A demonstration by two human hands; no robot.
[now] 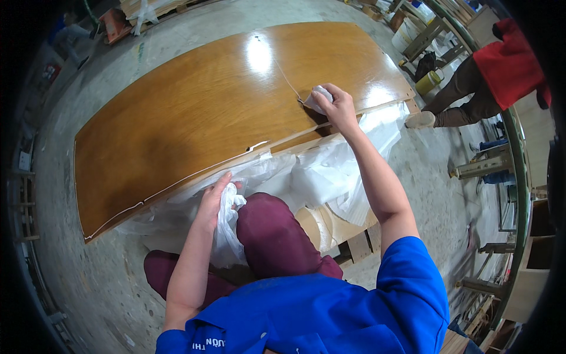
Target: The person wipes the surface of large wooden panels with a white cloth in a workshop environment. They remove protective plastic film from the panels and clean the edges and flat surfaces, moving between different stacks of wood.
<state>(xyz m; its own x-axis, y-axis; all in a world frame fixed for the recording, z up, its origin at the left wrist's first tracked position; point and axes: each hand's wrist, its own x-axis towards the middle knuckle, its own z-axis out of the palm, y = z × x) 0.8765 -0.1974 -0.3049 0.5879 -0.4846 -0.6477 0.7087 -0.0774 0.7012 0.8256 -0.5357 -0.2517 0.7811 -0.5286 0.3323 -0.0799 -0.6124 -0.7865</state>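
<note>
A large glossy brown wooden panel (194,100) lies before me, slightly curved along its far edge. My right hand (340,108) grips a crumpled white cloth or paper (319,99) and holds it at the panel's surface, near its right part. From there a thin pale line runs up across the wood. Another white line (177,182) follows the near edge on the left. Closer to me, my left hand (216,200) is closed round a bunched white plastic sheet (227,227), beside my knee. Both bundles hide some fingertips.
White plastic sheeting (330,171) spills from under the panel over pale boards and a pallet (358,246). At the right, a person in a red top (510,65) stands by a long green-edged bench (519,206). A yellow-green can (428,82) sits on the floor nearby.
</note>
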